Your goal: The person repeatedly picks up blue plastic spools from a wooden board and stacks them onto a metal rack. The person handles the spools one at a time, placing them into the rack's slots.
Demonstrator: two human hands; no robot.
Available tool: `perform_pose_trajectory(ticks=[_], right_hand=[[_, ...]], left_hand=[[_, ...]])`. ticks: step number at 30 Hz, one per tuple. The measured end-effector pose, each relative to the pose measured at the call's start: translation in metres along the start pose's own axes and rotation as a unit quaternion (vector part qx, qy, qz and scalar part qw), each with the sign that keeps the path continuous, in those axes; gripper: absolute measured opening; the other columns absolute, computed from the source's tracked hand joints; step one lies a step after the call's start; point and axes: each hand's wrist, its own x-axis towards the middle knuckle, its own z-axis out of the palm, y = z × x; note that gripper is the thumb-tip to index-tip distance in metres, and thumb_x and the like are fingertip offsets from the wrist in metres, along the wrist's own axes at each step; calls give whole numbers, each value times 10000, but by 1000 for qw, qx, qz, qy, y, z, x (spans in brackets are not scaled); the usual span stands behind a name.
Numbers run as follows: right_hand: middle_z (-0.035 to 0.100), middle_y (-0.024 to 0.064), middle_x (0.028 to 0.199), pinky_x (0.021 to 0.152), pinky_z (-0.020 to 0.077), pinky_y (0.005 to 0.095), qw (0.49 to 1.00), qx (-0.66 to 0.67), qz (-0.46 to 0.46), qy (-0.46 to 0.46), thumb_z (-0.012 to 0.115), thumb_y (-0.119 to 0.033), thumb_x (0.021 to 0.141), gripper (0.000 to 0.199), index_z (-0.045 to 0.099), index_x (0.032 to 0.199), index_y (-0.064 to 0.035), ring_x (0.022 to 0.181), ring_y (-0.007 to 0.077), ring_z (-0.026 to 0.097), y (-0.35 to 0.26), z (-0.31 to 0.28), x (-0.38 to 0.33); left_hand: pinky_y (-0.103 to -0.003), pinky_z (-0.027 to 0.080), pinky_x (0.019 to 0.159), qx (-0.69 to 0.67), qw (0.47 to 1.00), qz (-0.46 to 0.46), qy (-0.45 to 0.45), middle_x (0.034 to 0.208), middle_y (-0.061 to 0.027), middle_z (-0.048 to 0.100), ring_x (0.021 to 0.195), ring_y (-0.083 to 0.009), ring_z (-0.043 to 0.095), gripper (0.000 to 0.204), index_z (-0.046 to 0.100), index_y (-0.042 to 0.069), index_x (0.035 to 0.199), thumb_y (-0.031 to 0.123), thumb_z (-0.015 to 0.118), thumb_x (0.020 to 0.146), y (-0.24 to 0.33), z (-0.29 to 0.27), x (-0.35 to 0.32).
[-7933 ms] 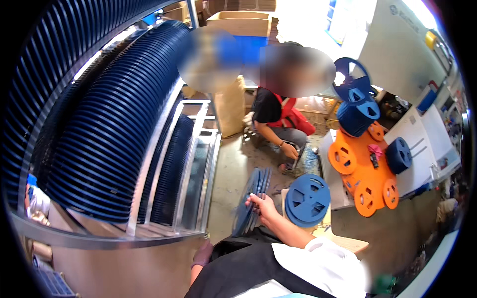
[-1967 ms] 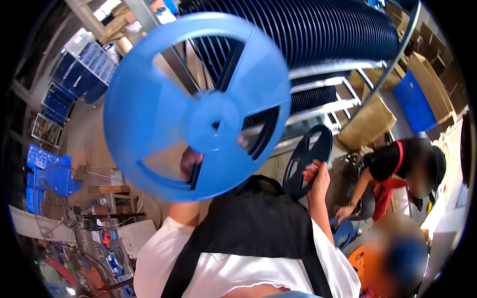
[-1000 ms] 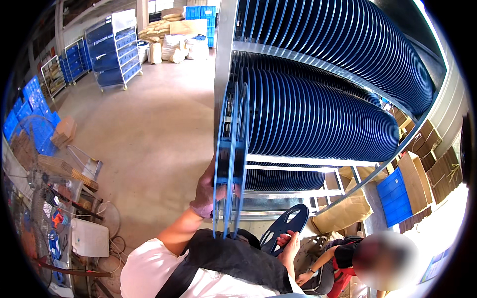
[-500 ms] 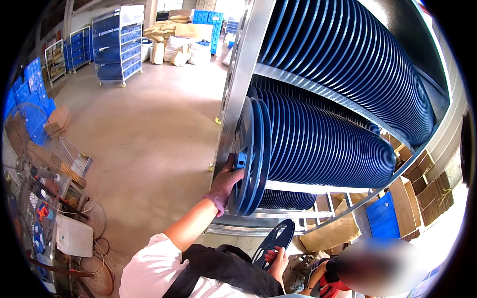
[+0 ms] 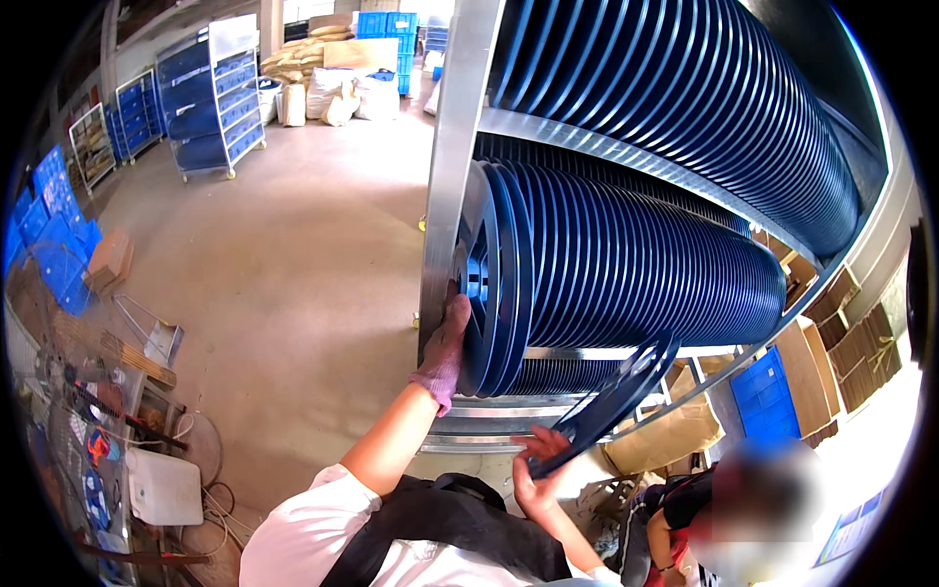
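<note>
My left hand [image 5: 445,342], in a pinkish-purple glove, grips the dark blue plastic reel [image 5: 509,362] at the left end of a long row, close to its hub. Some of its fingers are hidden behind the reel. Lower and to the right, my right hand [image 5: 540,472] is closed on the edge of a loose dark blue disc with cut-outs [image 5: 611,396]. That disc is tilted up to the right, below the row and apart from the reel under my left hand. The row of blue reels [image 5: 636,254] lies along a metal rack [image 5: 450,186].
Another row of reels [image 5: 685,108] fills the level above. A person [image 5: 675,519] crouches at the lower right, near a blue crate [image 5: 768,391] and cardboard boxes. At left stand a fan [image 5: 59,372] and a white container [image 5: 164,487]. Wheeled racks [image 5: 210,103] and sacks [image 5: 333,93] stand behind.
My right hand has raised the loose disc up and to the right, turning it more edge-on. My left hand stays at the end reel, which sits closer to the row.
</note>
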Motion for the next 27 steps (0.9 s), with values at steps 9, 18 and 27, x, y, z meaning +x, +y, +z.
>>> perform_pose_trajectory(ticks=[9,18,27], right_hand=[[298,274,1379,1081,283,460,993,-66,-101,-8,779,-17,689,867,182,1315,24,1311,378,348,9,86,74],[388,291,1343,1040,354,433,994,5,-104,42,811,-101,709,840,204,1272,43,1263,382,426,8,104,86],[368,290,1376,1072,291,432,999,6,-48,16,747,15,723,761,220,1271,-10,1295,349,393,10,133,90]], left_hand=[[-305,387,970,186,981,-43,45,1307,-89,480,1154,-164,472,852,215,120,1481,680,414,871,10,-23,-6],[-349,440,933,394,897,169,106,1080,-148,658,993,-234,623,475,631,-51,1093,380,492,951,87,-31,-66],[-320,349,1022,388,917,76,62,1250,-120,577,1192,-220,500,453,533,25,1281,309,459,935,148,-42,84]])
